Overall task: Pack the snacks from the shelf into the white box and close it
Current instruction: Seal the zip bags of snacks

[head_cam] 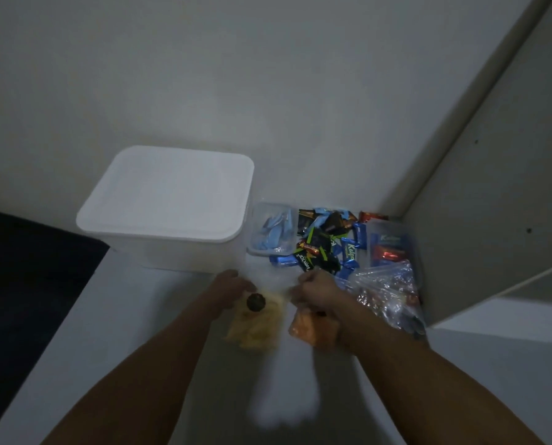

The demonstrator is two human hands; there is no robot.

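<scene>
1. The white box [168, 213] stands on the shelf [75, 348], left of centre, against the far wall [268, 75]. Its lid [168, 191] is on.
2. Just right of the box sits a small clear tub [269, 231] with pale blue packets inside.
3. Right of the tub lies a loose pile of wrapped snacks [326, 242] in black, blue and red wrappers, reaching to the far right corner.
4. A second clear container [390, 245] with blue and red packets stands at the right end of the pile, beside the side panel [492, 187].
5. A clear plastic bag of sweets [387, 293] lies near of that container, just right of my right hand.
6. My left hand [233, 289] is curled over the top of a yellow snack bag [258, 329]; a dark round item [256, 302] shows at the fingers. The frame is blurred here, so I cannot tell exactly what the grip encloses.
7. My right hand [319, 293] is clenched on an orange snack bag [310, 329], which hangs below the fist.
8. Both bags are near of the box and the pile.
</scene>
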